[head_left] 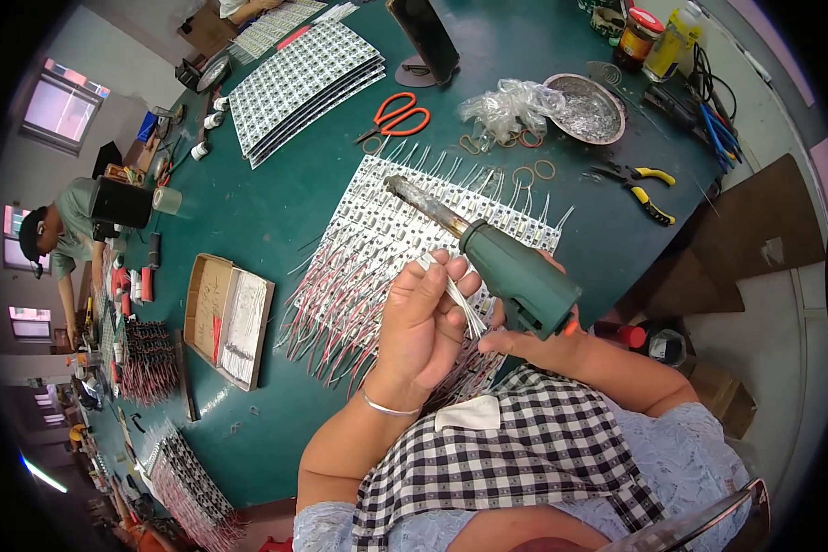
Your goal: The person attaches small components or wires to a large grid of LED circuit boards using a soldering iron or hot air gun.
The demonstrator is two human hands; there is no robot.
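Note:
My left hand is closed around a small bundle of thin white wires, pinched between thumb and fingers. A green soldering gun lies in my right hand, its thumb below the body and fingertips showing on the far side. The gun's metal barrel points to the upper left, over a panel of small white circuit boards. Many red and white wires hang from the panel's near left part, and short white wires stick out along its far edge. My left hand partly covers the panel.
Orange-handled scissors, a phone, a metal bowl and yellow-handled pliers lie beyond the panel. Stacked board panels stand far left. An open cardboard box holds wires. Another person works at the left.

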